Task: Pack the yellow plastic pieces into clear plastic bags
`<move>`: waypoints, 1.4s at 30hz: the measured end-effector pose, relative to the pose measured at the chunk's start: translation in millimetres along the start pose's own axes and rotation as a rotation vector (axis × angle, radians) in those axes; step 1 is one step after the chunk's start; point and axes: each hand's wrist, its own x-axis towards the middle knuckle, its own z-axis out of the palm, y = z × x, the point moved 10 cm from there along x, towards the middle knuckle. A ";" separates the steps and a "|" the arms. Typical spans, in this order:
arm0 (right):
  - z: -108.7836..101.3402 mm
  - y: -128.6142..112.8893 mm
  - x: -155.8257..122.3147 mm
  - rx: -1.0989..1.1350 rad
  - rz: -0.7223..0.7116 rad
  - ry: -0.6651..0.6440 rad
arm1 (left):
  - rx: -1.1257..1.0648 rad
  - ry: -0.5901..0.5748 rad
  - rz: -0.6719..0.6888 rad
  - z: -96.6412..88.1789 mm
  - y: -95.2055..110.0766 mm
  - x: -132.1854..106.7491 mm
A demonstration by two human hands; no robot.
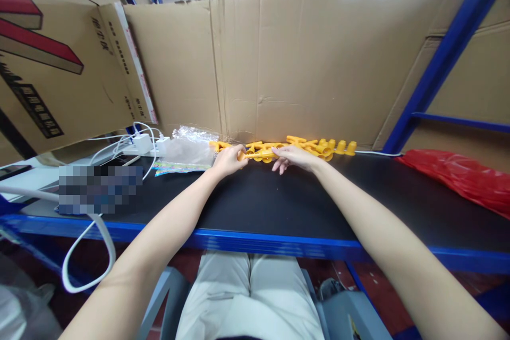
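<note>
Step, as judged: taking one yellow piece from yellow row at far edge of worktop, against cardboard wall. Left hand grip closed round its near end. Right hand touches other end (clamped or not, cannot tell). Next move calls for lifting clear without dragging neighbours.

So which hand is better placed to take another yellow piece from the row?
Probably the right. The right hand rests open beside the row of yellow pieces; the left hand is closed on the held piece, farther from that row.
</note>
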 end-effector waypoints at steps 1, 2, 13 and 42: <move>-1.9 3.2 1.6 -0.001 0.013 0.023 | 0.001 0.000 0.006 0.3 0.5 0.0; -3.4 6.6 3.1 0.002 0.030 0.045 | 0.003 0.001 0.010 0.7 0.9 0.1; -5.9 3.3 -2.1 0.030 -0.022 -0.023 | 0.022 -0.024 -0.042 2.9 1.3 0.6; -24.9 -0.9 -2.3 -0.172 -0.026 0.059 | 0.027 -0.009 0.042 2.2 16.7 -2.1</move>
